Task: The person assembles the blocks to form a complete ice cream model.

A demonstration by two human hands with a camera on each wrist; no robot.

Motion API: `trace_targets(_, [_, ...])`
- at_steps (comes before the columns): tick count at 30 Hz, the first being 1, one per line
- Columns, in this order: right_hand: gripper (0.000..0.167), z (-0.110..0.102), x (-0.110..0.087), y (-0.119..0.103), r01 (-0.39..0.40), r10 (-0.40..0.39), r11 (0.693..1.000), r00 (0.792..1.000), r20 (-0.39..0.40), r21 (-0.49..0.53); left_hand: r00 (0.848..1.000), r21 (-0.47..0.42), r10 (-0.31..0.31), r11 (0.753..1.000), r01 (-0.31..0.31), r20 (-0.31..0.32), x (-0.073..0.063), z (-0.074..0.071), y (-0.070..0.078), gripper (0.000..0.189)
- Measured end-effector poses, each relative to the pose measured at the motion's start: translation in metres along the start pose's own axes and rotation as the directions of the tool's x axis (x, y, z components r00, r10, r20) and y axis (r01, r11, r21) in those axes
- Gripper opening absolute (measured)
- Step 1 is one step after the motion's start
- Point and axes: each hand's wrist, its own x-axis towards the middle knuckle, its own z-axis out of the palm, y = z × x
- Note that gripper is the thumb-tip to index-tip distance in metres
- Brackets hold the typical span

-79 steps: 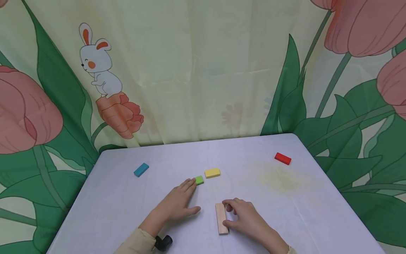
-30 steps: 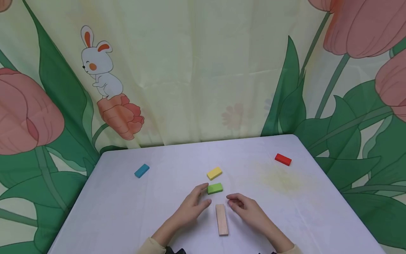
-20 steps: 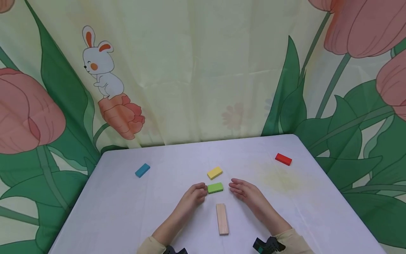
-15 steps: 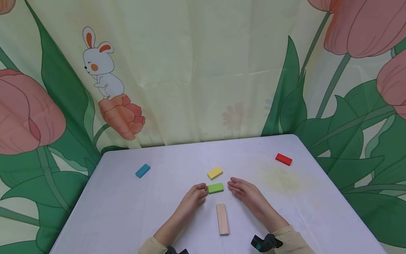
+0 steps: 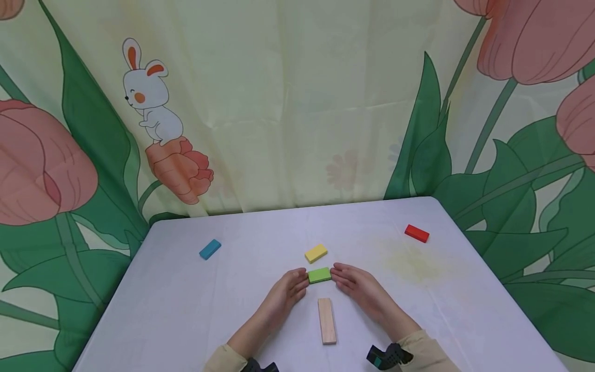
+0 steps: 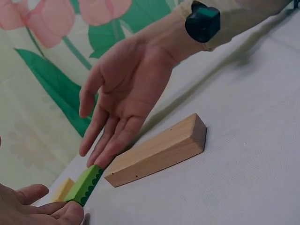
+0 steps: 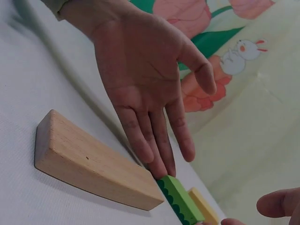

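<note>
A green block [image 5: 319,275] with a scalloped dark green side lies on the white table, flanked by both hands. The left hand [image 5: 284,293] touches its left end with extended fingertips. At its right end are the fingertips of the right hand [image 5: 361,289], fingers likewise straight. In the left wrist view the right palm faces inward, its fingers reaching down to the green block [image 6: 84,185]. Nearer the person, between the forearms, lies a plain wooden block [image 5: 327,321], lengthwise; neither hand touches it. Just behind the green block is a yellow block [image 5: 316,253], set at a slant.
A blue block [image 5: 210,249] lies at the back left of the table [image 5: 162,289], and a red block [image 5: 417,233] at the back right. Behind the table hangs a curtain [image 5: 302,103] printed with tulips and a rabbit. Each wrist wears a black camera.
The left hand came off the green block's top and moved to its left end; the right hand left the wooden block for the other end. The green block shifted right and nearer; the yellow block turned.
</note>
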Motion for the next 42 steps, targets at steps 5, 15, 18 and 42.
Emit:
trace_targets(5, [0.049,0.001,-0.002,0.002,-0.014,0.014,1.0,1.0,-0.002,0.02,1.0,-0.021,0.01,1.0,-0.01,0.014,-0.002,-0.001,-0.002,0.071])
trace_targets(15, [0.056,-0.003,-0.01,0.006,-0.01,0.01,1.0,0.998,0.054,0.01,0.998,-0.029,0.024,0.999,-0.023,0.053,-0.01,0.004,-0.001,0.068])
trace_targets(18, [0.058,-0.004,-0.013,0.006,-0.023,0.022,1.0,0.999,0.042,0.009,0.997,-0.029,0.027,0.999,-0.025,0.069,-0.012,0.006,-0.001,0.07])
trace_targets(42, [0.069,-0.016,-0.035,0.011,-0.04,0.037,0.999,0.985,0.166,0.015,0.994,-0.05,-0.01,0.999,0.016,0.109,-0.031,0.012,-0.006,0.076])
